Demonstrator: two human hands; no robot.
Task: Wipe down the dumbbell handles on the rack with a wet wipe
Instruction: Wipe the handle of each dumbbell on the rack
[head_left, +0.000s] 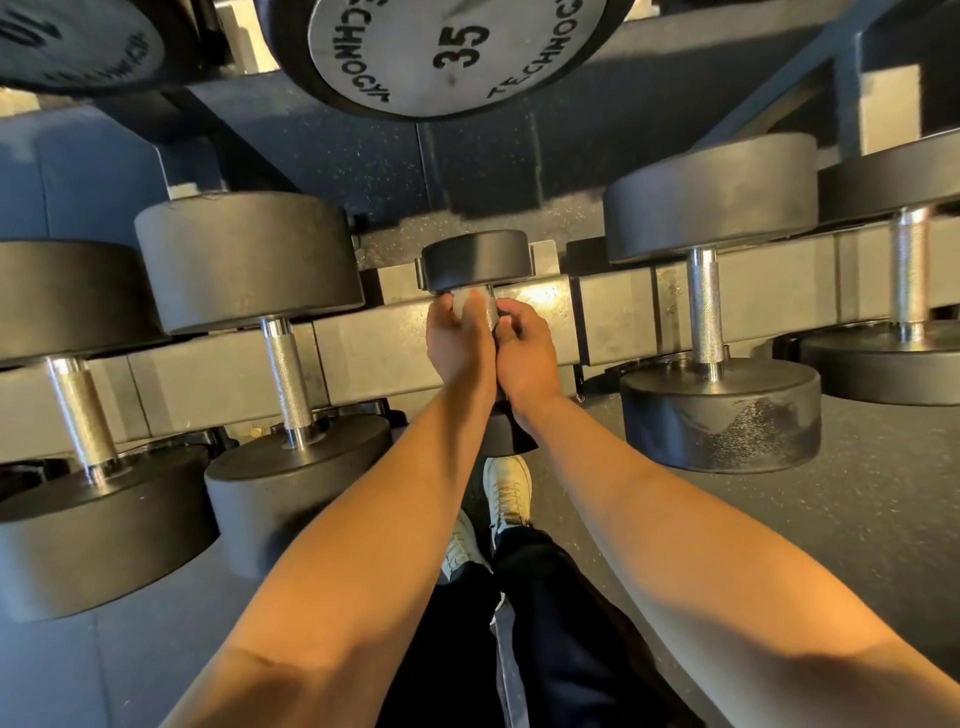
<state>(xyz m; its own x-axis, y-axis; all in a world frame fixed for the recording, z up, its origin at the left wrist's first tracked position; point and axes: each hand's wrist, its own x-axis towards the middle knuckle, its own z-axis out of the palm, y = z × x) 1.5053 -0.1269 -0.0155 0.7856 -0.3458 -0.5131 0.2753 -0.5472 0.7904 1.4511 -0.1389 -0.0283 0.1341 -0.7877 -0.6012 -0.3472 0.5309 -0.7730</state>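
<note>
Pale wipe (466, 307) lies over the handle (492, 314) of the small dumbbell (475, 260), mid-rack (363, 353). My left hand (457, 340) curls round the wipe; my right hand (524, 351) grips the handle just beside it.

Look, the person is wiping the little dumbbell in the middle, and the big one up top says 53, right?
Almost. The head view shows the big dumbbell up top says 35, not 53. The rest is right: the left hand holds the wipe on the little dumbbell in the middle, and the right hand grips it too.
</note>
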